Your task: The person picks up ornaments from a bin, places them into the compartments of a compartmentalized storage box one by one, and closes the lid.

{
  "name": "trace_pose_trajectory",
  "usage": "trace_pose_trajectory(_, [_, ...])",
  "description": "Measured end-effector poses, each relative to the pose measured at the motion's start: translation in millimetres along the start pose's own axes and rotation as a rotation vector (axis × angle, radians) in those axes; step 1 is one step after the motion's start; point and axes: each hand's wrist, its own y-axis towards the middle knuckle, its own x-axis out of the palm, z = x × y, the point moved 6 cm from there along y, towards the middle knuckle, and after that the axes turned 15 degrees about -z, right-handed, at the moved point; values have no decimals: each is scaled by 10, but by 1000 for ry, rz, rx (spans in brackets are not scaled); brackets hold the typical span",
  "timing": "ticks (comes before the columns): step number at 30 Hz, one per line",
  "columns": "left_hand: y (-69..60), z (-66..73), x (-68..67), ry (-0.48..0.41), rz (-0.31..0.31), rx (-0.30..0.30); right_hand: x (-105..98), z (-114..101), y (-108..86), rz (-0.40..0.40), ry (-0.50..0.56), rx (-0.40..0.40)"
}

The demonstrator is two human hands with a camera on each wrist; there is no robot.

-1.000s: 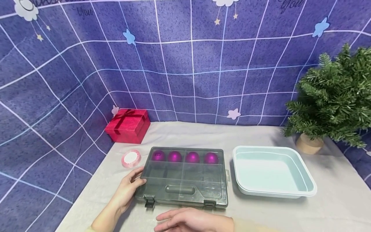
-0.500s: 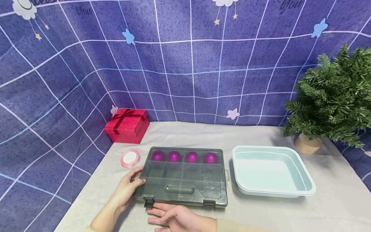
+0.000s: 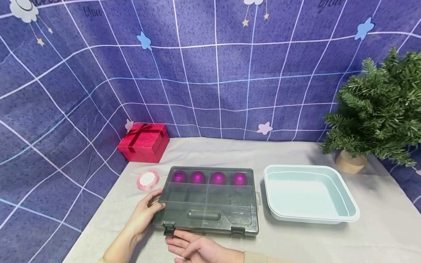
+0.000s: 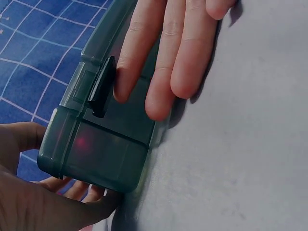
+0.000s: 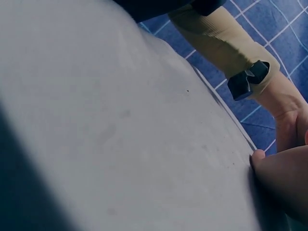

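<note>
A translucent dark grey compartment case (image 3: 227, 197) lies closed on the table, with several purple balls (image 3: 218, 178) in its far row. My left hand (image 3: 142, 215) grips the case's left side, thumb on the lid; in the left wrist view its fingers curl round the end. My right hand (image 3: 204, 250) is at the front edge, palm partly up, fingers extended beside the left latch (image 3: 169, 231). That latch sticks out from the case; in the left wrist view the black latch tab (image 4: 102, 89) is beside one right fingertip. The right latch (image 3: 237, 231) is at the other front corner.
A pale blue plastic tray (image 3: 353, 218) stands right of the case. A pink ribbon roll (image 3: 147, 180) and a red gift box (image 3: 143, 142) are at the left. A small artificial tree (image 3: 378, 109) stands at the back right, before a blue grid cloth.
My right hand has moved left and up to the case's front edge by the left latch, its palm turning upward. The left hand and the case have stayed in place.
</note>
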Motion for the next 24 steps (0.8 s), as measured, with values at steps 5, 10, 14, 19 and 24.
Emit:
trace_pose_trajectory(5, [-4, 1, 5, -2, -1, 5, 15, -11, -5, 3, -33, -7])
trace_pose_trajectory(10, [-7, -11, 7, -2, -2, 2, 47, -40, 8, -18, -98, 1])
trace_pose_trajectory(14, [-6, -17, 10, 0, -4, -3, 63, -63, -2, -3, -162, 21])
trace_pose_trajectory(19, [-8, -20, 13, -19, -12, 5, 137, -206, -18, 57, -458, 4])
trace_pose_trajectory(24, [-10, -12, 8, -14, -21, 10, 376, -502, -37, 82, -947, -31])
